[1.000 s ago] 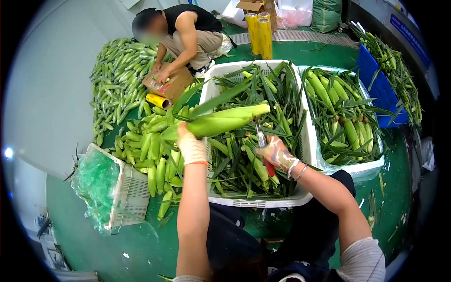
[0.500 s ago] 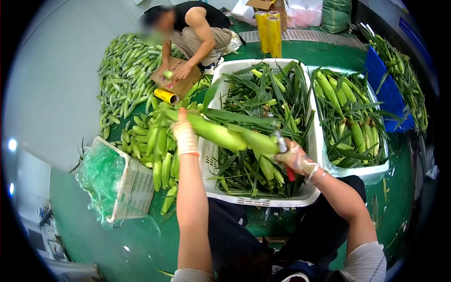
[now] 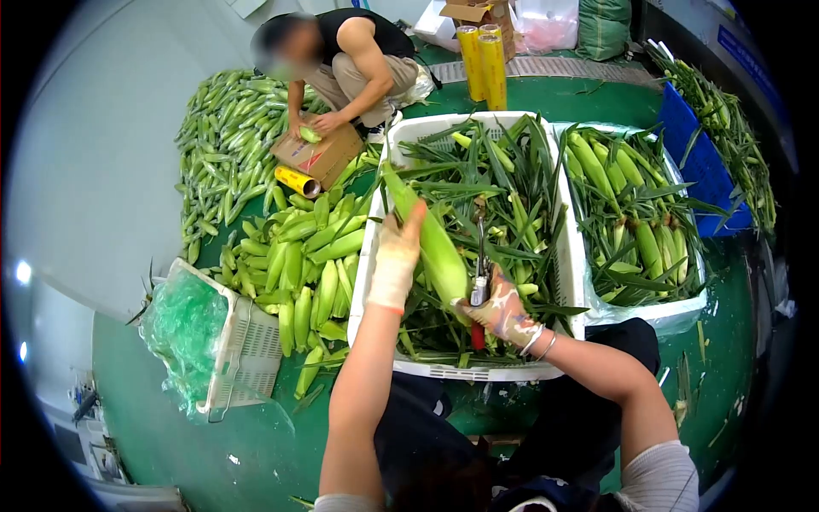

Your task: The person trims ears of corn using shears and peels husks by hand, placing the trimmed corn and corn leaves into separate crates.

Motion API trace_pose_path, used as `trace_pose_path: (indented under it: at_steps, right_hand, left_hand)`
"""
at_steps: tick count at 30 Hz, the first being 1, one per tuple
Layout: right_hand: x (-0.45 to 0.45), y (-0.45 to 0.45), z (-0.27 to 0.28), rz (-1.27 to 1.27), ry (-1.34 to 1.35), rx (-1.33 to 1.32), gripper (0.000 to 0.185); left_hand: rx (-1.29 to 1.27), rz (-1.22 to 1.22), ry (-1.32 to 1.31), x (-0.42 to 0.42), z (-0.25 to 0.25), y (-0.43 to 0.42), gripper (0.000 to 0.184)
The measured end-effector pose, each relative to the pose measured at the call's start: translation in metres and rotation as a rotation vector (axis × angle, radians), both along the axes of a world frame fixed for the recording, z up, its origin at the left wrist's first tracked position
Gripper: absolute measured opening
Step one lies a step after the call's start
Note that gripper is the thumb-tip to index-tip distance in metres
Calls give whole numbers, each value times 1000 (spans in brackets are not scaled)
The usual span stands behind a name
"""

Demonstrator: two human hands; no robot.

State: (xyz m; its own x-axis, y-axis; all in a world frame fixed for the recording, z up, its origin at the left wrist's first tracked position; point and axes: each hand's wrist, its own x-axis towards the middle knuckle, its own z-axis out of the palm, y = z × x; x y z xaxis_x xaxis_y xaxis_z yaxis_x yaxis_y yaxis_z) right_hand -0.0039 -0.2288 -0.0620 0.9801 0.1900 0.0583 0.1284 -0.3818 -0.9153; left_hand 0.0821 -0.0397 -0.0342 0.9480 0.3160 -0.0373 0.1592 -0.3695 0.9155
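My left hand, in a pale glove, is closed round a green ear of corn in its husk. The ear slants over the white crate, its thick lower end close to my right hand. That hand, in a patterned glove, grips pruning shears with a red handle; the metal blades point away from me. Whether the shears touch the ear I cannot tell. Below both hands, loose husk leaves and several ears fill the crate.
Trimmed corn ears lie heaped left of the crate. A tilted basket holds green plastic film. On the right stands a foam box of unhusked corn. A crouching person handles an ear on a cardboard box, beside wrapped corn.
My left hand has moved right from over the heap to the crate, turning the ear steeper. My right hand with the shears has shifted slightly left and down.
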Motion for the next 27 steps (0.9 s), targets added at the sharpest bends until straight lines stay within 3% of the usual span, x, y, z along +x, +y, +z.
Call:
trace_pose_path:
  at_steps: [2,5,7,8,10,11,12,14,15,16,18,19,20,22,23,24,27]
  right_hand:
    - [0,6,-5,-71,112,-85,67]
    - [-4,2,-7,211,134,-173,71]
    - [-3,-5,-8,333,227,-126,72]
    - [-1,-12,-17,363,270,-33,72]
    - [7,-29,-21,310,428,-122,70]
    - [14,-37,-29,427,477,-104,96]
    - [20,-41,-35,548,524,-85,123]
    - [25,-41,-17,608,536,46,109]
    - [26,-41,-5,634,575,114,100]
    - [30,-41,0,552,425,60,88]
    - [53,-47,-25,596,609,200,80]
    - [50,-46,9,614,499,266,76]
    - [52,-49,17,597,289,184,76]
    - [52,-55,37,604,223,26,77]
    - [61,-57,22,679,256,26,78]
    - [67,-59,-5,642,284,28,67]
    - [63,-52,8,679,415,89,39]
  left_hand:
    - [-258,-175,-246,-39,19,-32,57]
    - [-155,-77,-106,-48,22,-33,48]
    - [71,-177,-87,-37,5,-18,41]
    - [-157,-178,24,-31,-1,-8,43]
    - [-367,-197,167,-36,-1,6,43]
    - [-410,-184,153,-35,-7,9,31]
    - [-404,-189,157,-34,-15,11,31]
    - [-18,-257,47,-37,-19,11,35]
    - [-49,-348,59,-41,-12,10,49]
    - [-51,-346,60,-47,1,5,49]
    - [-162,-517,218,-56,16,-1,43]
    - [-159,-589,296,-56,11,-1,41]
    - [-158,-592,299,-56,12,0,41]
    - [-258,-752,438,-57,13,1,39]
    - [-384,-705,487,-59,16,-1,31]
    - [-383,-705,491,-59,15,1,31]
    - [-478,-714,604,-50,7,10,33]
